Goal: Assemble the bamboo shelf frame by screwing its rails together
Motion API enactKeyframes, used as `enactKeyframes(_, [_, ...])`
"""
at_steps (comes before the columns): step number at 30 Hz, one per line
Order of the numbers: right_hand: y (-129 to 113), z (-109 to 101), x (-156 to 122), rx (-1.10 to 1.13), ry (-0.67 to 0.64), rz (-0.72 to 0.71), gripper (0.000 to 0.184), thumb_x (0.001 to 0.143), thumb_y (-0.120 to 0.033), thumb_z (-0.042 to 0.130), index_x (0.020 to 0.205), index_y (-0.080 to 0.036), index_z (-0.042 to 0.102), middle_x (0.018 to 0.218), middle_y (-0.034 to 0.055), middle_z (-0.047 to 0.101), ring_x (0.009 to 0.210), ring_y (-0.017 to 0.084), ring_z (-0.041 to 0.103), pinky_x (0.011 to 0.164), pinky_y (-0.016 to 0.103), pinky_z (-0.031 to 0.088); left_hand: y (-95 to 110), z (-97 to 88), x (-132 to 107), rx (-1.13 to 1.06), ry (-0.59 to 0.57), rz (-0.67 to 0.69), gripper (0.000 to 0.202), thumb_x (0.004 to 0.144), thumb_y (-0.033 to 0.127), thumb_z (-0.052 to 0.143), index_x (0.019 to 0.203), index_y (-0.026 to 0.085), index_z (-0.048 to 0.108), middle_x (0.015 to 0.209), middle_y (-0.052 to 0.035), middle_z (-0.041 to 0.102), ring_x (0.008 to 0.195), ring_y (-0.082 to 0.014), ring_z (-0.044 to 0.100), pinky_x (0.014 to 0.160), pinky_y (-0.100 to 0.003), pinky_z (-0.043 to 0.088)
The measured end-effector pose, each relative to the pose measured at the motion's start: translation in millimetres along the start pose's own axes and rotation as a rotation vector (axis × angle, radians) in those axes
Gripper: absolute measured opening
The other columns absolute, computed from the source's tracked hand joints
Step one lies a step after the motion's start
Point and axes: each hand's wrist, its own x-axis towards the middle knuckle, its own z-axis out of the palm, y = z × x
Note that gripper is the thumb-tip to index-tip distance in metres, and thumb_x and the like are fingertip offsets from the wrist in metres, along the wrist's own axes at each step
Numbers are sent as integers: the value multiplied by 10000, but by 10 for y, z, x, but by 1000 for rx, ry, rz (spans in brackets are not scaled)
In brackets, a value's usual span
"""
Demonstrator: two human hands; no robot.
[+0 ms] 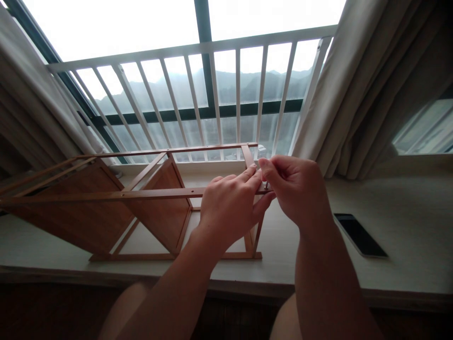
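Observation:
A brown wooden shelf frame (159,193) lies on its side, with slatless panels set between its rails. My left hand (230,198) is wrapped over the near upper rail close to its right end, thumb underneath and fingers stretched along the top. Just beside it, my right hand (295,182) is closed in a pinch above that same rail end. A thin metal piece (266,185) stands upright on the rail under the right fingertips. Its upper part is hidden by the fingers, so I cannot tell whether it is a screw or a hex key.
The frame rests on a pale window ledge (406,226). A dark smartphone (361,235) lies on the ledge right of my right arm. Behind are a white railing (237,94) and window, with grey curtains (357,85) at both sides. My knees are below the ledge's front edge.

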Motion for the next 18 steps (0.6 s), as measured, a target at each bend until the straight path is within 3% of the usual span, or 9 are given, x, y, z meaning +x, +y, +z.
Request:
enactKeyframes(10, [94,-43,-19,124,-107,-48,336,964,-390,510,714,-182,595,567,-30,520,523,103,466,522,250,344,4,-12,6,-4,-3,-11,468,973,525,358,1299,274,580,1343,-59,618,1011,-240,667,829,-373,482])
enactKeyframes(18, [141,-58,-2,307,-193,3,311,966,-374,510,726,-183,562,610,-30,491,558,101,440,528,242,352,10,-23,0,-4,-8,5,465,981,522,337,1284,279,591,1402,-45,573,1044,-245,660,845,-383,489])
